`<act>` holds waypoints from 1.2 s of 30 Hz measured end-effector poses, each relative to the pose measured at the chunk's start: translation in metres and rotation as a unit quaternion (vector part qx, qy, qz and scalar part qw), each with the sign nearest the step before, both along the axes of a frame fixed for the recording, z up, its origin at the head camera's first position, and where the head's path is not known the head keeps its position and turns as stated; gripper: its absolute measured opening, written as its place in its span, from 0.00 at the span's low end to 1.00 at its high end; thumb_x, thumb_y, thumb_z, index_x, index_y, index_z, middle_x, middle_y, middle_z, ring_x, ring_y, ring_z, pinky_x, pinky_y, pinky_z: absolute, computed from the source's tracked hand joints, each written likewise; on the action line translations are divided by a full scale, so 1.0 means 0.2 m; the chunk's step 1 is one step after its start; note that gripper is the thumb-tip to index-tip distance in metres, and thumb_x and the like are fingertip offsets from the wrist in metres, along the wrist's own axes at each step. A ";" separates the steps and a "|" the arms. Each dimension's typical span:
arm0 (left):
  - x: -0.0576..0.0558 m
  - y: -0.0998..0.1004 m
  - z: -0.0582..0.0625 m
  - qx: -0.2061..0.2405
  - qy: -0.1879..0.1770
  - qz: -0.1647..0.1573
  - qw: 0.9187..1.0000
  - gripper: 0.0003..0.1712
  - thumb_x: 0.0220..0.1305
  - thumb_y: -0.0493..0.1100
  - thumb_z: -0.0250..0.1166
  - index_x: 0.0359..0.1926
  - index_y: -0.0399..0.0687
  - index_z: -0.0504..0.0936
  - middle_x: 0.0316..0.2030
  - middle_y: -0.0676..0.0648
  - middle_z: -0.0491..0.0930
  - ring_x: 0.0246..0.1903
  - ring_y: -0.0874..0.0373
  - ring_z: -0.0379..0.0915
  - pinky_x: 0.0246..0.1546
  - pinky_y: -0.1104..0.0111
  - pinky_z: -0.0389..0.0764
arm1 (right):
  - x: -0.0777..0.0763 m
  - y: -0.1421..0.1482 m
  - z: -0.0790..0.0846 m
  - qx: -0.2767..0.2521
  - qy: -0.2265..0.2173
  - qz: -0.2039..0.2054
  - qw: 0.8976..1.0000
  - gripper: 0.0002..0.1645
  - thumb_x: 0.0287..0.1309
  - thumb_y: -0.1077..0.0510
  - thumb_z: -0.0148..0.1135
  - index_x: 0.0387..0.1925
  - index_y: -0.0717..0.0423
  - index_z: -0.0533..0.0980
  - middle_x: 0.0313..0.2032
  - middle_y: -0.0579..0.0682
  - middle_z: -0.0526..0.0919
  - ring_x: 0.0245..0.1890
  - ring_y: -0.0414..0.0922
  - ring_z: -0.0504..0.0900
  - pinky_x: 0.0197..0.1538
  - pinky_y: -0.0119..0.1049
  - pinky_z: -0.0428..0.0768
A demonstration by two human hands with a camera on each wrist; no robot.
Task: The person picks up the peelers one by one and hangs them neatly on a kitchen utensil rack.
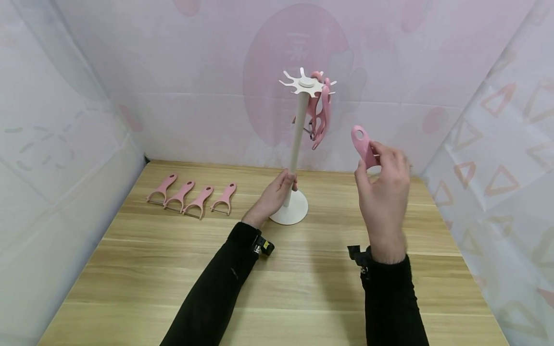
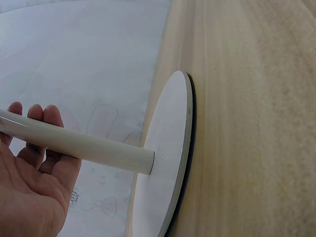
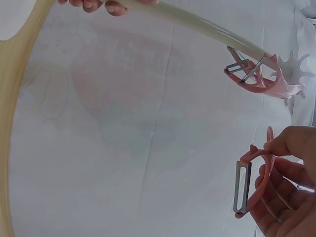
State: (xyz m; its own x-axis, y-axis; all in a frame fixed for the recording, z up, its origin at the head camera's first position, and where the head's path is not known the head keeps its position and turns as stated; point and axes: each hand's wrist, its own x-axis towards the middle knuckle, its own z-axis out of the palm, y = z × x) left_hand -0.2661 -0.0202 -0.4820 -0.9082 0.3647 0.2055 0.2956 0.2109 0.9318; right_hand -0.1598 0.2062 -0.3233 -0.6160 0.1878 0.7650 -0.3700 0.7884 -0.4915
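Note:
My left hand (image 1: 273, 196) grips the lower pole of a white stand (image 1: 297, 139), its fingers wrapped around the shaft above the round base (image 2: 165, 163). Up in the air on the right, my right hand (image 1: 386, 192) pinches a pink peeler (image 1: 362, 144) between thumb and fingers. Its holed handle end points up and its metal blade (image 3: 242, 187) shows in the right wrist view. Several pink peelers (image 1: 324, 113) hang from the right side of the stand's pronged top (image 1: 305, 84); they overlap. The held peeler is apart from the stand.
Several more pink peelers (image 1: 199, 202) lie in a row on the wooden table (image 1: 173, 269), left of the stand. Patterned pale cloth (image 1: 195, 125) walls off the back and both sides of the table.

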 end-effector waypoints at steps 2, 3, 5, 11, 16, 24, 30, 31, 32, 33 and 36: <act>0.00 0.00 0.00 0.002 -0.002 -0.004 1.000 0.35 0.77 0.72 0.34 0.53 0.49 0.72 0.42 0.47 0.77 0.50 0.44 0.74 0.49 0.55 0.72 | 0.00 -0.02 0.00 -0.002 0.004 0.001 1.000 0.22 0.64 0.63 0.67 0.59 0.60 0.81 0.50 0.59 0.82 0.51 0.53 0.77 0.54 0.46 0.72; 0.00 0.00 0.00 0.003 -0.002 -0.006 1.000 0.37 0.77 0.72 0.34 0.53 0.47 0.72 0.42 0.47 0.77 0.51 0.42 0.74 0.49 0.55 0.72 | 0.00 -0.03 0.01 -0.004 0.006 0.002 1.000 0.22 0.63 0.63 0.67 0.59 0.60 0.81 0.50 0.58 0.82 0.51 0.53 0.77 0.54 0.46 0.72; 0.00 0.00 0.00 0.005 -0.003 -0.009 1.000 0.39 0.77 0.72 0.35 0.55 0.43 0.71 0.43 0.46 0.77 0.52 0.37 0.73 0.49 0.54 0.71 | 0.01 -0.05 0.01 -0.008 0.011 0.003 1.000 0.22 0.63 0.63 0.68 0.59 0.59 0.82 0.50 0.58 0.82 0.51 0.52 0.76 0.54 0.46 0.72; 0.00 0.00 0.00 0.007 0.000 -0.013 1.000 0.39 0.78 0.71 0.35 0.56 0.41 0.71 0.43 0.46 0.76 0.53 0.36 0.73 0.49 0.54 0.71 | 0.01 -0.11 0.02 -0.028 0.033 0.016 0.999 0.23 0.63 0.63 0.69 0.59 0.56 0.82 0.49 0.57 0.82 0.52 0.53 0.77 0.54 0.46 0.71; 0.00 0.00 0.00 0.001 0.003 -0.007 1.000 0.38 0.77 0.72 0.34 0.54 0.45 0.72 0.42 0.47 0.77 0.51 0.44 0.74 0.50 0.55 0.71 | 0.02 -0.17 0.03 -0.032 0.049 0.028 0.998 0.23 0.63 0.62 0.68 0.60 0.55 0.81 0.49 0.56 0.81 0.53 0.51 0.77 0.54 0.45 0.71; -0.01 0.00 0.00 0.000 0.007 -0.005 1.000 0.39 0.77 0.72 0.34 0.55 0.42 0.72 0.42 0.47 0.77 0.48 0.51 0.73 0.50 0.55 0.71 | 0.03 -0.25 0.08 -0.022 0.073 0.050 0.996 0.23 0.64 0.62 0.68 0.61 0.55 0.81 0.50 0.55 0.82 0.53 0.49 0.77 0.54 0.45 0.71; -0.01 0.00 -0.01 0.001 0.008 -0.004 1.000 0.38 0.78 0.71 0.34 0.54 0.42 0.72 0.42 0.47 0.77 0.48 0.49 0.73 0.48 0.54 0.72 | 0.05 -0.31 0.13 -0.019 0.080 0.061 0.995 0.23 0.65 0.61 0.67 0.61 0.56 0.81 0.51 0.55 0.81 0.52 0.50 0.78 0.57 0.46 0.70; -0.01 0.00 -0.01 0.002 0.008 -0.005 1.000 0.38 0.78 0.70 0.34 0.54 0.42 0.72 0.42 0.47 0.77 0.48 0.48 0.73 0.47 0.54 0.72 | 0.06 -0.32 0.14 -0.017 0.082 0.062 0.995 0.23 0.65 0.61 0.67 0.61 0.56 0.81 0.51 0.55 0.81 0.52 0.50 0.77 0.57 0.45 0.70; -0.01 0.00 -0.01 0.002 0.008 -0.005 1.000 0.38 0.78 0.70 0.34 0.54 0.42 0.72 0.42 0.47 0.77 0.48 0.47 0.73 0.47 0.54 0.72 | 0.06 -0.33 0.15 -0.018 0.084 0.064 0.994 0.23 0.65 0.61 0.67 0.61 0.56 0.81 0.51 0.55 0.81 0.53 0.50 0.77 0.57 0.45 0.70; -0.01 0.00 -0.01 0.002 0.008 -0.006 1.000 0.38 0.78 0.70 0.34 0.54 0.42 0.72 0.42 0.47 0.77 0.48 0.46 0.73 0.47 0.54 0.72 | 0.06 -0.34 0.16 -0.015 0.086 0.065 0.994 0.23 0.65 0.61 0.66 0.61 0.57 0.81 0.51 0.55 0.81 0.53 0.50 0.77 0.57 0.45 0.71; -0.01 0.00 -0.01 0.004 0.008 -0.007 1.000 0.37 0.79 0.70 0.34 0.54 0.42 0.72 0.42 0.46 0.77 0.48 0.45 0.73 0.47 0.54 0.72 | 0.07 -0.36 0.19 -0.009 0.095 0.070 0.993 0.22 0.65 0.61 0.65 0.61 0.57 0.81 0.51 0.56 0.81 0.53 0.50 0.77 0.57 0.45 0.71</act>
